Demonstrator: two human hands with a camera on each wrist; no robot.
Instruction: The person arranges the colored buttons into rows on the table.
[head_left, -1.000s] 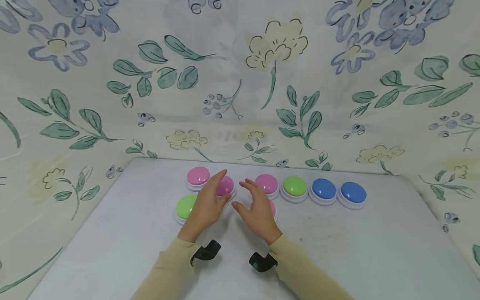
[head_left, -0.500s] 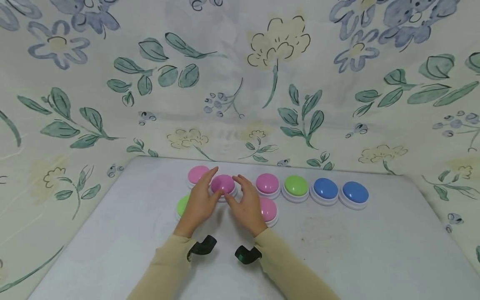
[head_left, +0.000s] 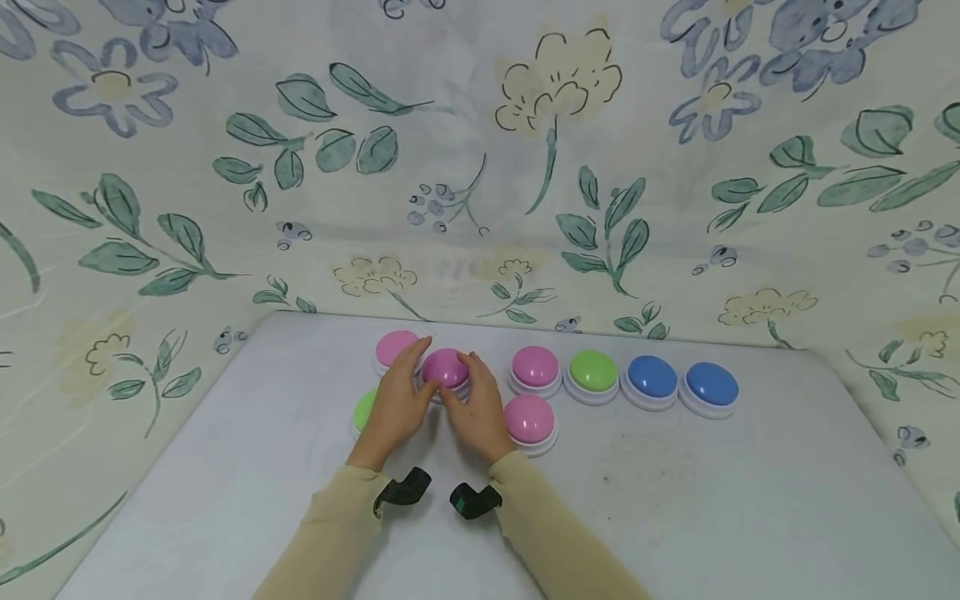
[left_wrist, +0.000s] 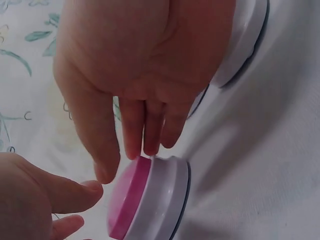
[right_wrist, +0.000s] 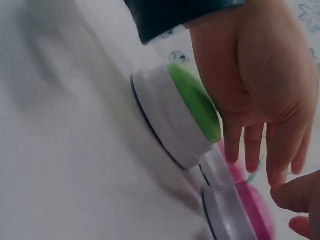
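Both hands cup the sides of a magenta push button with a white base, which stands on the table. My left hand lies along its left side, fingers fairly straight. On its right side is my right hand, whose fingertips reach the button's edge in the left wrist view; whether they touch it I cannot tell. The thumbs come close together at the near side. In the right wrist view the left hand passes beside a green button, partly hidden behind that hand in the head view.
A pink button stands behind the left hand. Right of the hands are another pink button and a row: pink, green and two blue buttons. A floral cloth rises behind the white table.
The right hand has moved left towards the magenta button, uncovering the near pink button. The left hand has shifted slightly left. The hands now flank the magenta button more closely.
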